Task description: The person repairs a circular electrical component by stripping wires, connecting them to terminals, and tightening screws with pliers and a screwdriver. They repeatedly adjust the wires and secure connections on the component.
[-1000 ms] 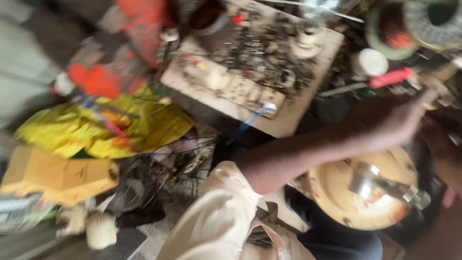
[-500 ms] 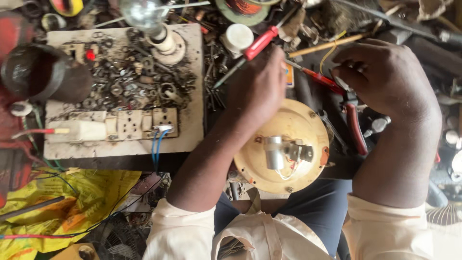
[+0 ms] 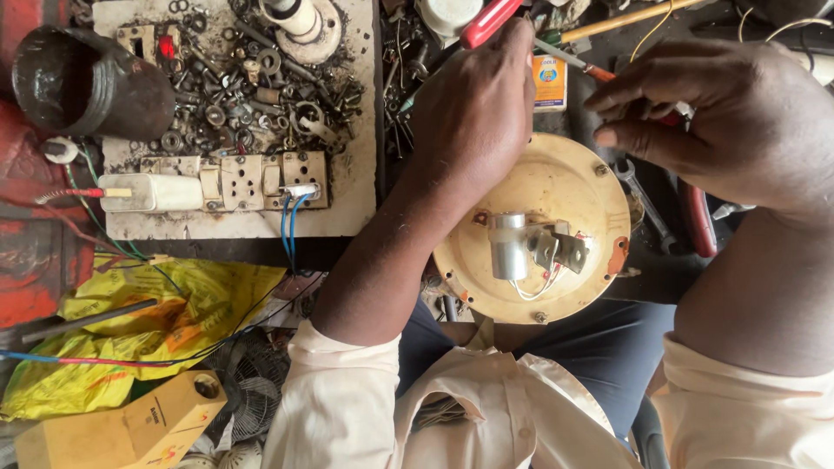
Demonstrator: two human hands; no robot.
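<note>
1. The left hand [image 3: 476, 108] sat at upper centre of the frame, fingers curled downward over the far rim of a round cream-coloured cover plate [image 3: 556, 195]; whether it gripped anything beneath could not be told.
2. The right hand [image 3: 721, 122] was at upper right, its fingers drawn together with thumb and forefinger pinching a small thing too hidden to identify.
3. The cover plate lay in the centre right of the frame, on the person's lap, just below both hands.
4. A small silver cylinder [image 3: 506, 246] and a grey metal bracket [image 3: 560, 247] were mounted near the plate's middle, with thin pale wires looping beneath them.
5. A red-handled screwdriver [image 3: 486, 22] lay at top centre, just beside the left hand's knuckles.
6. A pair of red-handled pliers [image 3: 699, 221] lay under the right hand, at right of the plate.
7. At upper left, a white board [image 3: 352, 187] carried a heap of nuts and washers [image 3: 252, 82] and a row of sockets.
8. A dark pot [image 3: 82, 82] stood at the far upper left.
9. A yellow plastic bag [image 3: 139, 330] lay at lower left, above a yellow box [image 3: 122, 430].
</note>
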